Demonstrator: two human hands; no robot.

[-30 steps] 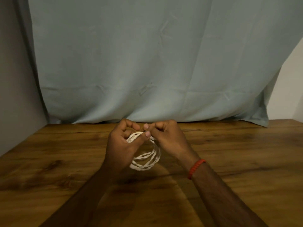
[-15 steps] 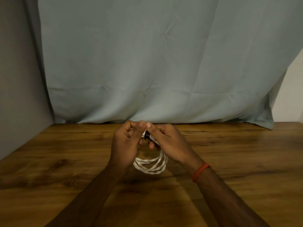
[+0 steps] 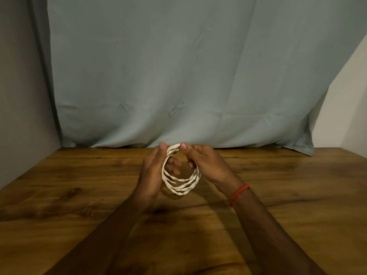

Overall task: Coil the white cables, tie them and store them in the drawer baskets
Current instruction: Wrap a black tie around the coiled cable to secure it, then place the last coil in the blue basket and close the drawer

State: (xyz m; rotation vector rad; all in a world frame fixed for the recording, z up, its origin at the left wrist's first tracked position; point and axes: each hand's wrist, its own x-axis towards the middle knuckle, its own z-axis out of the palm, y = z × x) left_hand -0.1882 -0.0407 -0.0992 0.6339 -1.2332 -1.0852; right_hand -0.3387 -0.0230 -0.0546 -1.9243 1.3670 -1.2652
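Above the worktop [image 3: 79, 195], the left hand [image 3: 152, 173] and right hand [image 3: 209, 165] pinch the white cable coil [image 3: 179, 188] at its top, apparently keeping its loops gathered for tying.

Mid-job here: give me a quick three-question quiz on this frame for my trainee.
1. True or false: the white cable coil lies flat on the wooden table.
2. Multiple choice: the red wrist band is on A) the left wrist, B) the right wrist, C) both.
3. Fill in: the right hand pinches the ___ of the coil.
Key: 1 false, the left hand and right hand hold it upright; 2 B; 3 top.
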